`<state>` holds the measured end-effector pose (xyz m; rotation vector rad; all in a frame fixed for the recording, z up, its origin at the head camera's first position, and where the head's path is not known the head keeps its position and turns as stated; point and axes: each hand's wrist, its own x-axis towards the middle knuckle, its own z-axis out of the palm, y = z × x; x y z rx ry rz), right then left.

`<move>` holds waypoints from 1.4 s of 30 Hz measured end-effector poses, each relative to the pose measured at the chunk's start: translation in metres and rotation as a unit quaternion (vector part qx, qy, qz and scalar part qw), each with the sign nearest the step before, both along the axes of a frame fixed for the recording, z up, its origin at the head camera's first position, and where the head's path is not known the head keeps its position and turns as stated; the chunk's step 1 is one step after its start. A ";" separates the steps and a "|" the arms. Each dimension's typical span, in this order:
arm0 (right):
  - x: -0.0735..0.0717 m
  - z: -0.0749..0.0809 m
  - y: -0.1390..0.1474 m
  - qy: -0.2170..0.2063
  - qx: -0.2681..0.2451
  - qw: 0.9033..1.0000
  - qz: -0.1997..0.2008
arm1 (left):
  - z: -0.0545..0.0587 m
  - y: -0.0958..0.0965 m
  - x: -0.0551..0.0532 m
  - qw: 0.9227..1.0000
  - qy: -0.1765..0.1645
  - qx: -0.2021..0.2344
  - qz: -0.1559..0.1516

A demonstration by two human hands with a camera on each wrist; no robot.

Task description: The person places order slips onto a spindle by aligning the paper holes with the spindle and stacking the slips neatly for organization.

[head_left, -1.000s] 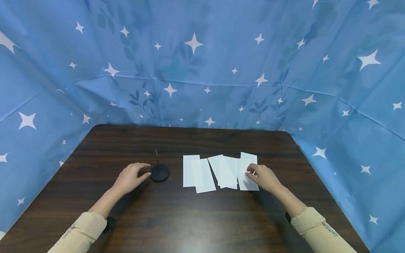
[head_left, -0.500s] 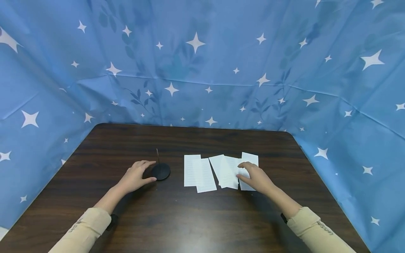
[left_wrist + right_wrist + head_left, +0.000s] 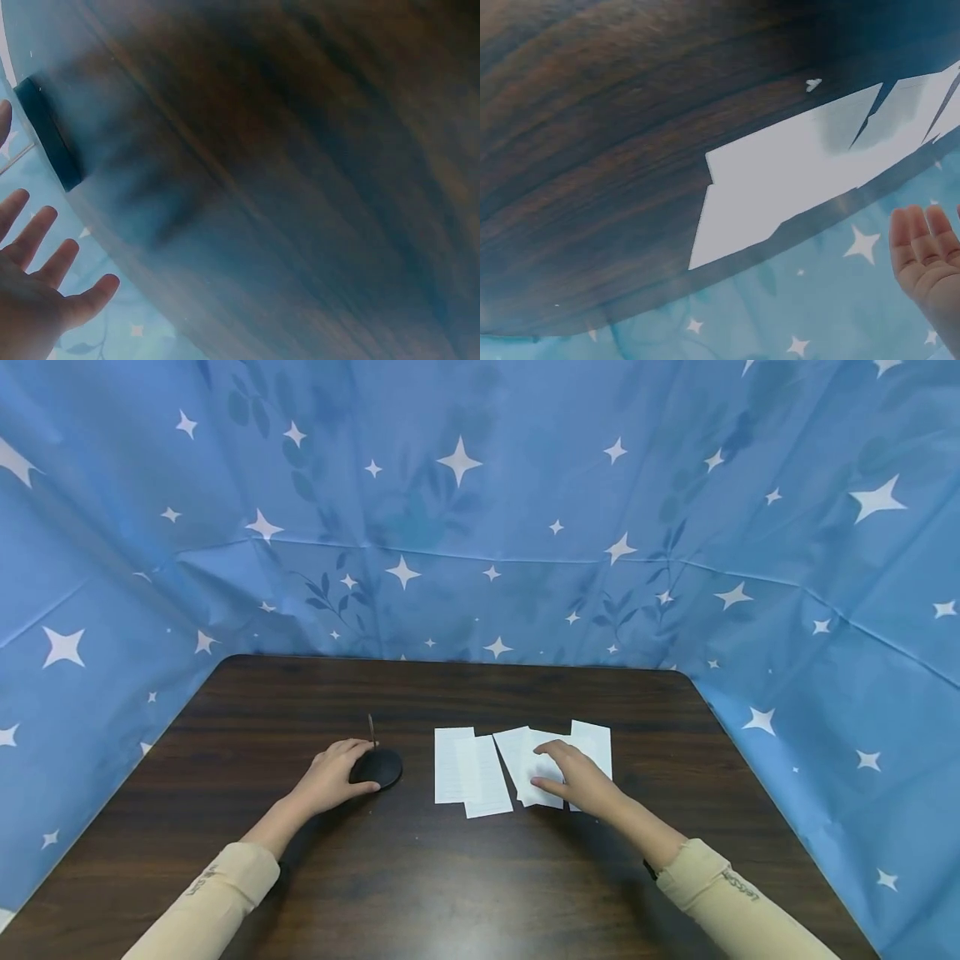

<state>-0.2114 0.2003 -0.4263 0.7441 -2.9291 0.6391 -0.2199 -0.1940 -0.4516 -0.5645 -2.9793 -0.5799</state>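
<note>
A receipt spike stands upright on its round black base (image 3: pixel 384 768) at the left of the table in the head view. My left hand (image 3: pixel 330 777) reaches to its left side, thumb and fingers spread around the edge. In the left wrist view those fingers (image 3: pixel 46 223) look straight and apart from the base (image 3: pixel 49 139). My right hand (image 3: pixel 581 783) hovers with parted thumb and fingers over the right-hand paper slips (image 3: pixel 543 760), covering part of them. Nothing is held in that hand (image 3: pixel 928 259) in the right wrist view.
Two more overlapping white slips (image 3: pixel 453 760) lie between the spike and the right-hand slips. Everything rests on a dark wood-grain table (image 3: pixel 450 868) with rounded far corners. A blue star-patterned cloth (image 3: pixel 480 527) hangs behind it and along its sides.
My left hand has moved right, closer around the spike's base. My right hand has slid left over the slips, and its fingers have spread. Spike and slips have stayed put.
</note>
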 end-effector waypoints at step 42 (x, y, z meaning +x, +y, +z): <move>-0.049 -0.010 -0.085 -0.059 0.079 0.993 0.063 | -0.005 0.002 -0.007 0.998 -0.053 0.002 -0.015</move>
